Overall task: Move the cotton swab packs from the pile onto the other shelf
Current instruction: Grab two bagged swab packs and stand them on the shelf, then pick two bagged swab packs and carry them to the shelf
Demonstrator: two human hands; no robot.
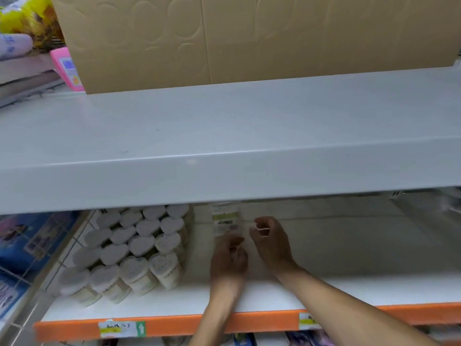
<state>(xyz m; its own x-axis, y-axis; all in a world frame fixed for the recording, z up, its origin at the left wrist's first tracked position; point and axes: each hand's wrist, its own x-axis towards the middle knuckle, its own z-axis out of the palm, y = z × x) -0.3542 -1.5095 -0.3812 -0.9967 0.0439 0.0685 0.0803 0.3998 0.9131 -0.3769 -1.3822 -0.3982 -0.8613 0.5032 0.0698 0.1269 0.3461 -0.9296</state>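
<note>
A wide grey upper shelf (224,136) carries a large cardboard box (249,38) at its back. Below it, a white lower shelf (349,290) with an orange front edge (224,325) holds a pile of heart-shaped cotton swab packs (129,248) at its left end. Just right of the pile, the left hand (229,260) grips 1 clear swab pack (225,221) upright by its base. The right hand (270,242), just beside it, is curled, pinching something small and white that is too blurred to identify.
</note>
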